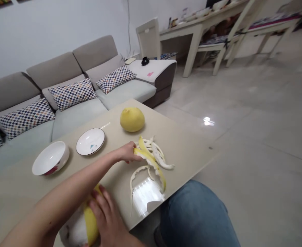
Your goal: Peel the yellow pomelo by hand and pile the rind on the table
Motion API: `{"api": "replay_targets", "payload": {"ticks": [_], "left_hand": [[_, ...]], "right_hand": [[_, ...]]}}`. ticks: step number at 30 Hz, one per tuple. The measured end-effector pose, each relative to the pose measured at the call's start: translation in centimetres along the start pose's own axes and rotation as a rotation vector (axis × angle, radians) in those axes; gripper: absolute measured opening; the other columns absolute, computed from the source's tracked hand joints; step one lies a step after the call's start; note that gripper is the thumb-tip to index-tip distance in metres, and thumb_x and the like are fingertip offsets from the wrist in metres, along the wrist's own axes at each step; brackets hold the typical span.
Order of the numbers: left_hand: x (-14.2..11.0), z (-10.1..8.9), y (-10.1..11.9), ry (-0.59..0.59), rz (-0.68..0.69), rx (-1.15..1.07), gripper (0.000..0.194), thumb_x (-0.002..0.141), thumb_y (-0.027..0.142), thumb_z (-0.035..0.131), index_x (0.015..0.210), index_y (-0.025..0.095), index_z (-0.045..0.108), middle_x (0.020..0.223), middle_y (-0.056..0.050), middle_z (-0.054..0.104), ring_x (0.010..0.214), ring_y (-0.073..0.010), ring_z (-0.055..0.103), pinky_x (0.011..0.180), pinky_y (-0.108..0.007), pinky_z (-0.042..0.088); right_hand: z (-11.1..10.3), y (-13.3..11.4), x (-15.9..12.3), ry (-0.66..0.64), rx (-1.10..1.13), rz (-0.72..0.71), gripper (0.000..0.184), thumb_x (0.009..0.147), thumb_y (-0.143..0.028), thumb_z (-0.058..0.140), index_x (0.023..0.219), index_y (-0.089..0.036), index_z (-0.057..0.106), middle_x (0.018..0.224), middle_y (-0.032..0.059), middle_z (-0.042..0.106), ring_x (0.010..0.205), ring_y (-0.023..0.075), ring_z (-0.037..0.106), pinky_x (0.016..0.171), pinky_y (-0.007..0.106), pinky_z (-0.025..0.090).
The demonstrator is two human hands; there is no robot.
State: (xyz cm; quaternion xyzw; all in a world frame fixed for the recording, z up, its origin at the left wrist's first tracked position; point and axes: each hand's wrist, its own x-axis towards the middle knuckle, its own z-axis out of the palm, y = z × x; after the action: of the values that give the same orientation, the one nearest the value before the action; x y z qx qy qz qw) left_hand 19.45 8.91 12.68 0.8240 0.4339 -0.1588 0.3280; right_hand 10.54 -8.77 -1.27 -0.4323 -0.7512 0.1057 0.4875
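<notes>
White bowl [50, 157] beside white plate [90, 141], right grip [101, 212] wrapped round half-peeled pomelo [75, 230], left grip [126, 152] closed on peel strip [145, 154]

A half-peeled pomelo [75, 230] is held low down by the right hand [103, 216], and its fingers [96, 202] are pressed on the yellow rind. A long strip of peel [147, 157] is held by the left hand [126, 152]. More white and yellow peel [140, 171] lies right by it on a pale table [115, 181]. A whole yellow pomelo [132, 119] sits farther along. A white plate [90, 141] and a white bowl [50, 157] are set near each other. A gray sofa [96, 53] is seen behind the table.
</notes>
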Motion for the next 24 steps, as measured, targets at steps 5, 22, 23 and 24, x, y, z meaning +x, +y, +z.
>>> {"api": "replay_targets", "payload": {"ticks": [5, 22, 23, 24], "left_hand": [[0.6, 0.6, 0.3, -0.111, -0.088, 0.247, 0.036, 0.073, 0.043, 0.067, 0.09, 0.012, 0.065, 0.083, -0.012, 0.072, 0.069, -0.021, 0.068, 0.055, -0.025, 0.051], [0.3, 1.1, 1.5, 0.013, 0.009, 0.512, 0.022, 0.093, 0.03, 0.051, 0.096, 0.016, 0.069, 0.098, -0.009, 0.07, 0.093, -0.0225, 0.067, 0.077, -0.031, 0.053], [0.5, 0.5, 1.5, 0.067, 0.026, 0.509, 0.024, 0.093, 0.03, 0.049, 0.096, 0.016, 0.068, 0.1, -0.01, 0.07, 0.095, -0.024, 0.067, 0.076, -0.031, 0.052], [0.8, 0.1, 1.6, 0.109, 0.048, 0.507, 0.024, 0.091, 0.031, 0.049, 0.098, 0.016, 0.068, 0.103, -0.011, 0.069, 0.097, -0.0254, 0.066, 0.075, -0.031, 0.052]], "right_hand": [[0.8, 0.2, 0.1, -0.073, 0.026, 0.032, 0.11, 0.075, -0.058, 0.068, 0.155, -0.02, 0.002, 0.16, 0.0149, 0.022, 0.149, 0.039, 0.004, 0.118, 0.056, 0.021], [0.0, -0.6, 0.9, -0.166, 0.132, 0.147, 0.123, 0.059, -0.054, 0.077, 0.154, -0.021, 0.007, 0.16, 0.0148, 0.019, 0.148, 0.0398, 0.005, 0.119, 0.055, 0.015], [0.1, -0.6, 0.9, -0.15, 0.119, 0.146, 0.121, 0.062, -0.055, 0.076, 0.155, -0.022, 0.005, 0.161, 0.014, 0.019, 0.148, 0.0393, 0.004, 0.119, 0.055, 0.015], [0.2, -0.6, 0.9, -0.137, 0.109, 0.149, 0.118, 0.065, -0.055, 0.074, 0.155, -0.023, 0.004, 0.161, 0.013, 0.019, 0.149, 0.0386, 0.003, 0.119, 0.054, 0.015]]}}
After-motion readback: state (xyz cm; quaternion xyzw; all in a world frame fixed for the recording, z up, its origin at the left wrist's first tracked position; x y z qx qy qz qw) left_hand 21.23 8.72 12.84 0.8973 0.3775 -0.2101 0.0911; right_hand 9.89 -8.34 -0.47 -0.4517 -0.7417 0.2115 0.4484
